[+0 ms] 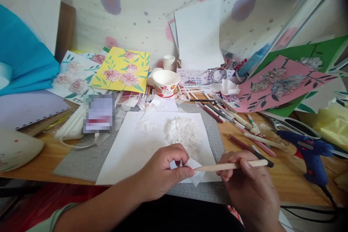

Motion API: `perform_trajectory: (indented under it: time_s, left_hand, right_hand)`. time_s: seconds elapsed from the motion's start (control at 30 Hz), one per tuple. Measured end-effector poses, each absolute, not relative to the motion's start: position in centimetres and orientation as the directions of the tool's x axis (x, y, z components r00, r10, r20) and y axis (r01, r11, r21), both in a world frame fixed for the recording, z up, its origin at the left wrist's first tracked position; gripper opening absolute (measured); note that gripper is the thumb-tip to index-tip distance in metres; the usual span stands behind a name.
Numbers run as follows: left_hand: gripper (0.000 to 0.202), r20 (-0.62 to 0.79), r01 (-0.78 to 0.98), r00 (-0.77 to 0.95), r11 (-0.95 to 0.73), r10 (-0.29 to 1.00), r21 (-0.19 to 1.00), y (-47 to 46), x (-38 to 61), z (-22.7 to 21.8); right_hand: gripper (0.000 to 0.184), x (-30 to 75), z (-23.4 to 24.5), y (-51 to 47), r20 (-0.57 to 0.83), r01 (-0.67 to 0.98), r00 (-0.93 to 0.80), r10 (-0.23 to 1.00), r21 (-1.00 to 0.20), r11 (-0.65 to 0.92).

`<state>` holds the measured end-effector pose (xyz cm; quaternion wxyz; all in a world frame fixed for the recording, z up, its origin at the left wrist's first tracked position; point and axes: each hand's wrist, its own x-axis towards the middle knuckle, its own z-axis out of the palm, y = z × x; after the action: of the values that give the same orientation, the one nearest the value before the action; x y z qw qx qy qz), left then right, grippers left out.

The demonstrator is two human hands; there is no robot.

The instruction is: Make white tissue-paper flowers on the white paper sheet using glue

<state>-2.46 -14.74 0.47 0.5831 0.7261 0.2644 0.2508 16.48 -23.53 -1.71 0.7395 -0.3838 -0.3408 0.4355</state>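
Observation:
My left hand (168, 170) pinches a small square of thin white paper (198, 174) between thumb and fingers. In my right hand (248, 185) is a pale wooden stick (231, 166), held like a pen. Its narrow tip meets the paper at my left thumb. Just beyond my hands, a rounded cluster of crumpled white paper petals (183, 132) sits on a white sheet (122, 152). Loose white paper scraps (146, 123) lie on that sheet, left of the cluster. A grey cutting mat (78, 163) is under the sheet.
A blue glue gun (307, 152) rests at the right, beside scissors (296, 127). Markers (213, 113) are scattered right of the sheet. A paper bowl (166, 83) stands at the back. Flower pictures on yellow card (122, 65) and pink card (258, 101) flank it. A phone (98, 114) stands left.

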Motion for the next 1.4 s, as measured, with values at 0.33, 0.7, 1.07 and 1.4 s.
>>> perform_trajectory:
  time_s: [0.33, 0.7, 1.07, 1.4]
  left_hand:
    - [0.023, -0.21, 0.594, 0.608, -0.263, 0.765, 0.761, -12.0, -7.2, 2.2]
    - [0.025, -0.143, 0.72, 0.551, -0.382, 0.822, 0.58, -10.9, -10.0, 3.4]
    - [0.015, -0.227, 0.302, 0.633, 0.033, 0.74, 0.953, -13.3, -5.7, 2.8]
    - [0.036, -0.262, 0.353, 0.615, 0.038, 0.743, 0.935, -13.6, -6.2, 2.7]
  right_hand:
    - [0.012, 17.7, -1.4, -24.1, 0.164, -0.4, 0.495, 0.853, -0.829, 0.391]
    - [0.015, 17.3, -1.1, -24.5, 0.23, -0.322, 0.449, 0.863, -0.86, 0.397]
    - [0.019, 17.5, -1.8, -25.4, 0.244, -0.344, 0.329, 0.912, -0.869, 0.356]
    - [0.019, 18.1, -2.8, -24.9, 0.229, -0.363, 0.284, 0.931, -0.873, 0.325]
